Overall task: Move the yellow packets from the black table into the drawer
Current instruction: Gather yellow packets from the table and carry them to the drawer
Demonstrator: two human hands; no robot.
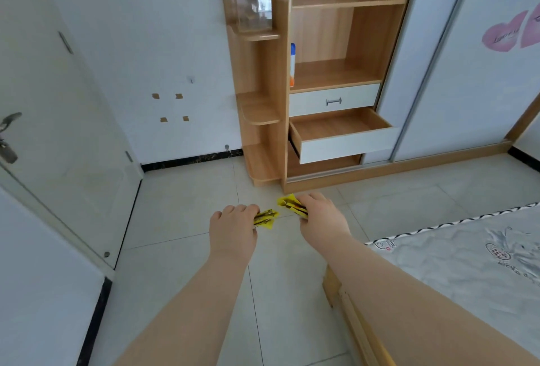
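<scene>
- Room: pale tiled floor (181, 219) under both arms. A white door (58, 132) stands far to the left of the grips, a wooden wardrobe (321, 73) ahead of them, and a bed (467, 254) beside the right forearm. No black surface is in view.
- Left grip (233, 225): fingers curled round a bunch of yellow packets (266, 217). The packet ends stick out toward the other grip.
- Right grip (320, 215): pinching a second yellow bunch (287, 203), which fans out toward the left grip. The two bunches are near each other, not touching.
- Open drawer (336, 129): the lower one in the wardrobe, pulled out, well ahead of both grips and a little to the right-grip side. Its visible floor is bare wood with no packets on it. The upper drawer (333, 100) is closed.
- Progress (judgement): the pick-up is done for these packets and the drawer is ready. What is left is to close the gap to the wardrobe and drop both bunches in. Whether more packets wait on the surface, I cannot tell.
</scene>
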